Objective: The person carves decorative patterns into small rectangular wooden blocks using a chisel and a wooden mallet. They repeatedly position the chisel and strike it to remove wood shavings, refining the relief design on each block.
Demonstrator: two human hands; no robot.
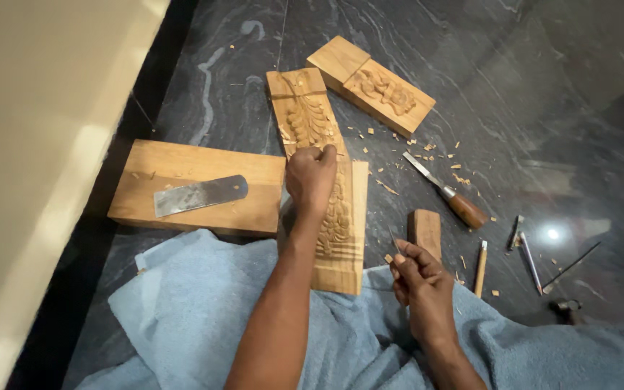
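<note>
Head view, looking straight down at someone sitting on a dark marble floor with a blue towel over the lap. Nearest to the camera, the right hand is curled shut around a thin little tool, only its fine tip poking out, so I can't say what kind. The left hand is a closed fist pressing on the carved wooden panel, which lies half on the towel and half on the floor, right in the middle.

As far as I can judge, the leafy relief on that panel looks well along, with deep cuts and grooved bands at the near end; maybe detail work is left.

Just right of it sits a small wood block, then a pencil and some thin metal tools. A wooden-handled chisel lies a bit further out among chips. Left, a plain board carries a flat metal blade. Further back are two more carved panels, one upright-ish and one angled.

No packages, labels or signs anywhere that I can see.
</note>
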